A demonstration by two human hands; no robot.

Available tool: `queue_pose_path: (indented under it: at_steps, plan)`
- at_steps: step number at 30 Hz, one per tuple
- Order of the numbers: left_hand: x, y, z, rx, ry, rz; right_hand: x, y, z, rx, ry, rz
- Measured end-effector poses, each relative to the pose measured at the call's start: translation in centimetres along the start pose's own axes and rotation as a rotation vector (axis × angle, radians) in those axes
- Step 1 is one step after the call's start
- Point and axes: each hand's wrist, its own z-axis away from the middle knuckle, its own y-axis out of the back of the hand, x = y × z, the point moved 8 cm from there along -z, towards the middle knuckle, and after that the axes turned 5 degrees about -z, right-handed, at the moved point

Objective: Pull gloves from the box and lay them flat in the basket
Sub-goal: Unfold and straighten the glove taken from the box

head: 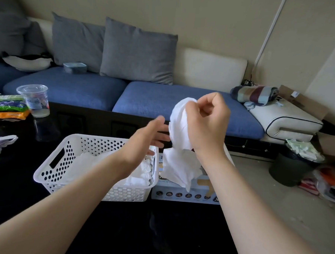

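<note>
The right hand (206, 121) pinches a thin, crumpled white glove (179, 123), raised above the cardboard box (186, 192). Beside it, the left hand (145, 139), fingers straight, hovers over the perforated white plastic basket (62, 159) holding limp gloves, on the glossy black worktop (12, 186).

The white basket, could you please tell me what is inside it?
White gloves lie crumpled in the basket. The left hand and forearm reach over it and cover part of the pile, so their number cannot be seen.
</note>
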Motion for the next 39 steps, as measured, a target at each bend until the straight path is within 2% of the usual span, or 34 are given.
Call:
queue_pose_path:
  at_steps: [3,5,8,14,17,22,28,31,35,39]
  plan:
    - [0.5,0.1,0.0,0.011,0.037,0.234,1.2,-1.8,0.6,-0.141,-0.173,-0.046]
    - [0.3,0.6,0.0,0.053,0.032,0.31,1.9,-2.5,1.1,-0.209,-0.227,-0.04]
    - [-0.3,2.3,-0.1,0.17,0.024,0.37,2.3,-3.1,1.4,-0.284,-0.26,0.006]
    - [-0.2,4.4,0.5,0.26,0.058,0.399,4.9,-4.5,3.4,-0.607,-0.577,0.079]
    - [-0.1,4.4,1.0,0.156,0.087,0.391,4.5,-5.1,5.2,-0.843,-0.695,0.039]
    - [-0.6,4.6,1.6,0.052,0.098,0.353,5.0,-5.0,4.9,-0.812,-0.721,-0.111]
    - [-0.9,5.0,2.2,-0.043,0.147,0.315,6.3,-5.1,7.4,-1.09,-0.934,-0.251]
    - [-1.3,5.8,2.6,-0.032,0.157,0.192,7.6,-5.1,7.2,-1.073,-0.894,-0.11]
    - [-3.3,8.5,2.5,0.117,0.201,-0.157,8.8,-5.3,6.2,-0.935,-0.648,0.323]
    - [-5.6,11.1,2.4,0.212,0.242,-0.358,9.3,-6.8,6.1,-0.861,-0.475,0.402]
